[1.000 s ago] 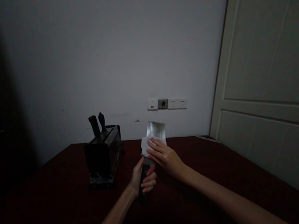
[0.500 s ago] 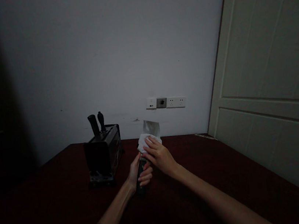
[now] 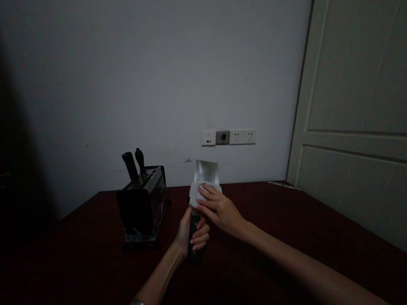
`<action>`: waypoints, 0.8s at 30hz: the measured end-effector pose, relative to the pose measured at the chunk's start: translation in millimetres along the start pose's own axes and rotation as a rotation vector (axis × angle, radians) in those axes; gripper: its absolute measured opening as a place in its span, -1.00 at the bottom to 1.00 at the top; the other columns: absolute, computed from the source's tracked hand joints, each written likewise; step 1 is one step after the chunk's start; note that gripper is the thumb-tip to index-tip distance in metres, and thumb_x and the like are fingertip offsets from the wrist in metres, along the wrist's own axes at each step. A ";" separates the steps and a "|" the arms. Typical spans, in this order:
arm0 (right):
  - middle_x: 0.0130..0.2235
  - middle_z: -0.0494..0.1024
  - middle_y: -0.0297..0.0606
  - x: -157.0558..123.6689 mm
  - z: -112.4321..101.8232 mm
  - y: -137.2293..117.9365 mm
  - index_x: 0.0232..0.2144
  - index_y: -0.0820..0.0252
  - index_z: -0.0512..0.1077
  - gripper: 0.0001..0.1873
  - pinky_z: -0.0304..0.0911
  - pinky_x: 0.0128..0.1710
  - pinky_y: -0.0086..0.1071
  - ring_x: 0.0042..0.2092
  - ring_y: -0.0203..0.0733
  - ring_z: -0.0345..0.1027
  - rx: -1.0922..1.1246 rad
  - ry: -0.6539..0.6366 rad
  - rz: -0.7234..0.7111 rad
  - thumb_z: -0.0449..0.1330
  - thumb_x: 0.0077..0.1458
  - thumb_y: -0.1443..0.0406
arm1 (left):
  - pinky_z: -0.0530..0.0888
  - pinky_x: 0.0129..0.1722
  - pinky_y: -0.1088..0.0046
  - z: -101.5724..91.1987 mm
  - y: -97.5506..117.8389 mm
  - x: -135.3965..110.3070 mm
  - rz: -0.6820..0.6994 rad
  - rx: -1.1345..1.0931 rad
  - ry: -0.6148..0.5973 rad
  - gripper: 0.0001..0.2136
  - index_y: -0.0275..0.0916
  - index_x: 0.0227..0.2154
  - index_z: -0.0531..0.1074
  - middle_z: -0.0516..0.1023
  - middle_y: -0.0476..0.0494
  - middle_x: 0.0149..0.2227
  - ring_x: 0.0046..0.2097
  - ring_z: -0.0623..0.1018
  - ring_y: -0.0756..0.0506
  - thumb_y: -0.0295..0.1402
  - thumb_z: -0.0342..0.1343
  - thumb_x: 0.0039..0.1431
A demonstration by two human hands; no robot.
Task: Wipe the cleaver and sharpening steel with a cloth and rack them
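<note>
My left hand (image 3: pixel 190 236) is wrapped round the black handle of a cleaver (image 3: pixel 208 171), whose broad metal blade points up and away from me. Against the blade my right hand (image 3: pixel 222 211) presses a folded white cloth (image 3: pixel 196 194), fingers laid over it. The cloth covers the lower and middle blade, so only the far end shows. To the left of my hands stands a dark knife block (image 3: pixel 136 210), with two black-handled utensils (image 3: pixel 130 167) sticking up from its top.
The dark red tabletop (image 3: pixel 262 245) reaches back to a pale wall with a row of sockets and switches (image 3: pixel 229 137). A light panelled door (image 3: pixel 365 94) rises on the right. At the table's back right corner lies a thin flat strip (image 3: pixel 284 185).
The whole view has shifted slightly, so things sit a little further right. Both hands keep their hold on the cleaver and the cloth, with hardly any movement between them.
</note>
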State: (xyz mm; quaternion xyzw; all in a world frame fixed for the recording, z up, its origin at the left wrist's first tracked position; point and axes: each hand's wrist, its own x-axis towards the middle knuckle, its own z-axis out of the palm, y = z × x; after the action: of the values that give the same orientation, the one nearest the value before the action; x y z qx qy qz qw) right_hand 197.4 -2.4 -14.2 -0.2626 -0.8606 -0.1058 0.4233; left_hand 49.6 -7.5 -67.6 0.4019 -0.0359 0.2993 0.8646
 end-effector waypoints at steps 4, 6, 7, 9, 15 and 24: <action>0.09 0.34 -0.18 -4.9 -2.2 1.1 -0.09 0.10 0.42 -0.70 0.03 0.15 -0.06 0.19 -0.10 0.05 -0.017 -0.051 -0.077 0.03 0.16 0.23 | 0.05 -0.88 0.67 -0.7 -0.9 0.3 -0.005 -0.005 -0.007 -0.51 -0.27 -0.67 0.13 0.12 0.09 -0.79 -0.80 -0.04 0.14 0.06 -0.20 0.14; 0.09 0.34 -0.17 7.5 -6.5 17.2 -0.08 0.12 0.42 -0.69 0.03 0.15 -0.07 0.18 -0.09 0.06 -0.043 -0.041 -0.065 0.04 0.15 0.23 | 0.05 -0.89 0.67 2.0 -2.3 1.6 -0.017 -0.018 -0.006 -0.48 -0.26 -0.68 0.12 0.11 0.09 -0.80 -0.81 -0.04 0.14 0.09 -0.24 0.13; 0.09 0.35 -0.16 15.6 -9.0 26.7 -0.08 0.12 0.42 -0.69 0.04 0.15 -0.08 0.18 -0.08 0.08 -0.057 -0.025 -0.045 0.04 0.15 0.23 | 0.05 -0.89 0.67 3.6 -3.4 2.4 -0.026 -0.024 -0.006 -0.47 -0.26 -0.69 0.11 0.11 0.08 -0.80 -0.81 -0.04 0.13 0.11 -0.26 0.13; 0.07 0.37 -0.16 31.4 -13.9 44.3 -0.08 0.12 0.43 -0.69 0.08 0.13 -0.08 0.17 -0.07 0.09 -0.082 0.018 0.012 0.04 0.14 0.23 | 0.05 -0.89 0.66 6.4 -6.0 3.8 -0.046 -0.031 0.002 -0.45 -0.26 -0.71 0.09 0.10 0.08 -0.80 -0.81 -0.03 0.13 0.12 -0.29 0.13; 0.07 0.37 -0.16 30.4 -15.2 40.4 -0.07 0.12 0.41 -0.68 0.06 0.14 -0.08 0.18 -0.06 0.06 -0.074 0.060 0.035 0.04 0.14 0.23 | 0.05 -0.89 0.66 7.4 -10.3 5.0 -0.057 -0.032 0.013 -0.44 -0.26 -0.72 0.11 0.11 0.06 -0.80 -0.81 -0.02 0.13 0.11 -0.32 0.14; 0.10 0.32 -0.12 14.7 -7.0 26.6 -0.03 0.19 0.38 -0.65 0.01 0.16 -0.13 0.20 -0.08 0.03 -0.086 -0.011 -0.018 0.04 0.14 0.25 | 0.11 -0.88 0.66 5.0 -10.8 6.4 -0.047 -0.038 -0.009 -0.46 -0.27 -0.69 0.15 0.13 0.06 -0.80 -0.81 0.01 0.13 0.09 -0.29 0.15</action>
State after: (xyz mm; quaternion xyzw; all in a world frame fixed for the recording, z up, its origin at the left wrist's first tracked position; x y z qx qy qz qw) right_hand 209.1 22.4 0.5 -0.2735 -0.8599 -0.1450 0.4058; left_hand 61.6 -13.3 -69.5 0.3874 -0.0359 0.2767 0.8787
